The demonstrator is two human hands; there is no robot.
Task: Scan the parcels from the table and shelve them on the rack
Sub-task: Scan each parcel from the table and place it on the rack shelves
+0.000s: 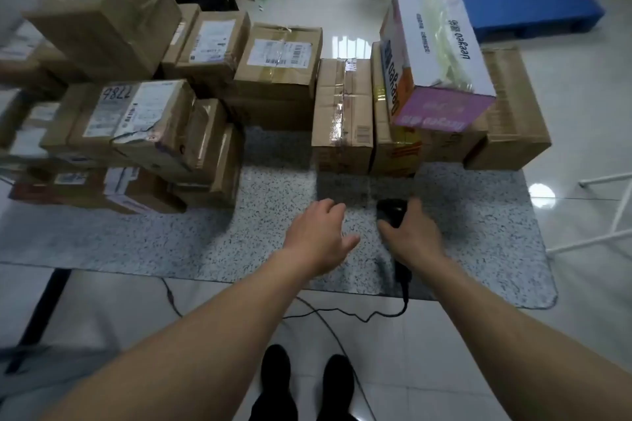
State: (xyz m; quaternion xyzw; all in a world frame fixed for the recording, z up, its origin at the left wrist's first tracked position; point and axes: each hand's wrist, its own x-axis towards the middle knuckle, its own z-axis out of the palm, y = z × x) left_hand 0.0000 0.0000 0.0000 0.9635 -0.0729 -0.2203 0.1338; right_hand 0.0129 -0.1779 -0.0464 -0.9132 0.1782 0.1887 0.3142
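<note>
gripping the black barcode scanner (391, 212) on the table (478, 232), the right hand (415, 236) curls round it; the left hand (316, 236) hovers just beside, fingers spread, holding nothing. parcels (277, 61) crowd the table's far side, so most work seems left. no rack shows. a tilted printed carton (434, 55) perches atop the right stack; the cable (342, 313) dangles off the near edge.

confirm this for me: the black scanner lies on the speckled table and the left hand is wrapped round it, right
Not quite. The head view shows the right hand gripping the black scanner, not the left. The left hand is open beside it and holds nothing. The rest stands: the scanner lies on the speckled table.
</note>
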